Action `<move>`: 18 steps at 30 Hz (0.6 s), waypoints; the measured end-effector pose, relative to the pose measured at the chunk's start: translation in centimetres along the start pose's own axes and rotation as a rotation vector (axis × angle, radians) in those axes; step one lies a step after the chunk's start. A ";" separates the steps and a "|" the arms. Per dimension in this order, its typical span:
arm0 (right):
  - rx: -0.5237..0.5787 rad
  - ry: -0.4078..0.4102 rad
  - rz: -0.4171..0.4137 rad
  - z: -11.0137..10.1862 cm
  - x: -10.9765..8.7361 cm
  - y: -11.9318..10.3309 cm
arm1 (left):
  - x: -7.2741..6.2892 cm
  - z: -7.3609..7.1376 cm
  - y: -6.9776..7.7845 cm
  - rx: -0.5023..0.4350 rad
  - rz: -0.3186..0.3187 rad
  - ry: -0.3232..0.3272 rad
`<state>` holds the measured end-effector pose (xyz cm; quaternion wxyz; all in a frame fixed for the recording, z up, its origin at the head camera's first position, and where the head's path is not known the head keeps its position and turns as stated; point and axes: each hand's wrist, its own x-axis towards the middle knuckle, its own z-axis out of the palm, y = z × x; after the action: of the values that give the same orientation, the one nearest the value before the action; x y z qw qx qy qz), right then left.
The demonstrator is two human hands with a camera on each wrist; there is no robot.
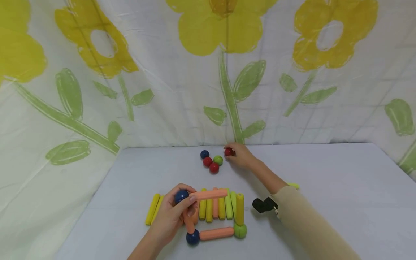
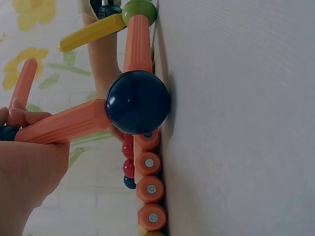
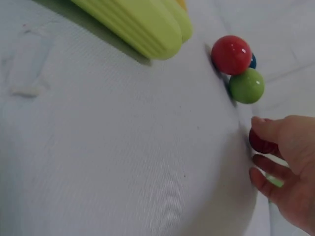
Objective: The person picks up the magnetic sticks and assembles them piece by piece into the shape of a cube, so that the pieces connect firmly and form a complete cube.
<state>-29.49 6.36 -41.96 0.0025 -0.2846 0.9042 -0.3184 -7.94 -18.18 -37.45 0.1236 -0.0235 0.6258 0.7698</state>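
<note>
Ball-and-rod frame (image 1: 216, 233), one corner lifted in the left hand (image 1: 169, 218), at the front of a white table (image 1: 341, 180). Behind hangs a white curtain (image 1: 175, 94) printed with four yellow flowers. The left hand's fingers curl round the frame's upper blue ball (image 1: 181, 195), thumb against a rod. The right hand (image 1: 243, 156), at the table's far side, pinches one red ball (image 1: 229, 152) between thumb and fingers, other fingers loosely parted. The frame has four rods, three coral and one yellow, and three balls, two dark blue and one green. Just behind it lies a row of loose rods (image 1: 209, 211) in yellow, coral and lime; the left hand hides part, so their total cannot be told. Four loose balls (image 1: 214, 168) cluster beside the right hand: two red, one green, one dark blue.
</note>
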 end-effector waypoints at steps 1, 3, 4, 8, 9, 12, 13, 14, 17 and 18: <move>0.012 0.004 0.005 -0.1 -0.2 0.0 | 0.0 0.0 0.0 -0.002 0.002 -0.001; 0.030 0.011 0.006 -0.4 -0.6 -0.2 | 0.0 0.0 0.0 -0.004 0.004 -0.005; 0.042 0.011 0.005 -0.6 -0.9 -0.4 | -0.1 0.0 0.0 -0.005 0.006 -0.009; 0.083 0.012 -0.022 -1.4 -2.1 -1.1 | 0.0 -0.1 0.0 -0.004 0.009 -0.011; 0.099 0.010 -0.028 -1.6 -2.5 -1.4 | 0.0 -0.1 0.0 -0.003 0.010 -0.010; 0.154 -0.006 -0.033 -2.2 -3.9 -2.2 | 0.0 -0.1 0.0 0.002 0.010 -0.009; 0.176 -0.012 -0.029 -2.4 -4.4 -2.6 | 0.0 -0.1 0.0 0.002 0.010 -0.009; 0.202 -0.020 -0.024 -2.6 -5.0 -3.0 | 0.0 -0.1 0.0 0.003 0.010 -0.009; 0.269 -0.042 -0.024 -3.3 -6.8 -4.2 | 0.0 0.0 0.0 -0.002 0.009 -0.011; 0.288 -0.052 -0.024 -3.6 -7.5 -4.6 | 0.0 0.0 0.0 -0.002 0.013 -0.014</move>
<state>-21.57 9.38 -37.77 0.0627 -0.3004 0.8453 -0.4374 -7.94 -18.22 -37.47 0.1230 -0.0142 0.6241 0.7715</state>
